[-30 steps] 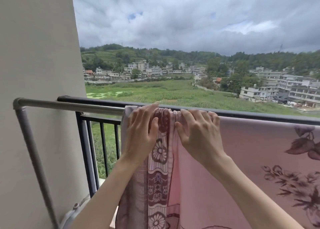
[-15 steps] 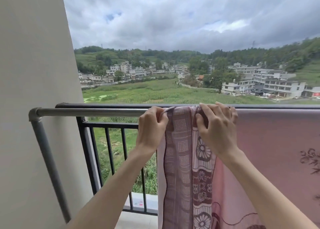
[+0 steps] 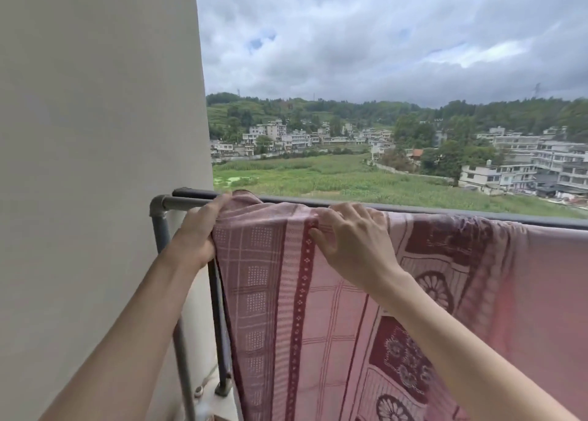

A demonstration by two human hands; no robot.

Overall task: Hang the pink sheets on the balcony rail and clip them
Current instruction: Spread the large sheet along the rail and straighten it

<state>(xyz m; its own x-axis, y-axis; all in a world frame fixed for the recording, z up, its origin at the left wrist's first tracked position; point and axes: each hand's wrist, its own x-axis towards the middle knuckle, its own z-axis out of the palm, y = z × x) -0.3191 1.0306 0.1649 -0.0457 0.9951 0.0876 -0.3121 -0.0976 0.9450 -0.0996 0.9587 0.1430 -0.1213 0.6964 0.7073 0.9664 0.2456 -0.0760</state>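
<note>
A pink sheet (image 3: 334, 309) with maroon checks, a dotted stripe and flower medallions hangs draped over the grey metal rail (image 3: 187, 201) at the balcony's edge, its cloth falling toward the floor on the near side. The sheet's left edge lies close to the rail's elbow joint, near the pale wall (image 3: 95, 166). The left hand (image 3: 200, 233) grips that left edge just below the rail, fingers curled round the bunched cloth. The right hand (image 3: 353, 242) rests further right on top of the sheet at the rail, thumb and fingers pinching a fold beside the dotted stripe. Behind the grey rail runs a darker balcony railing (image 3: 445, 209), just beside it. Beyond lie a green field (image 3: 334, 179), white buildings and a cloudy sky.
</note>
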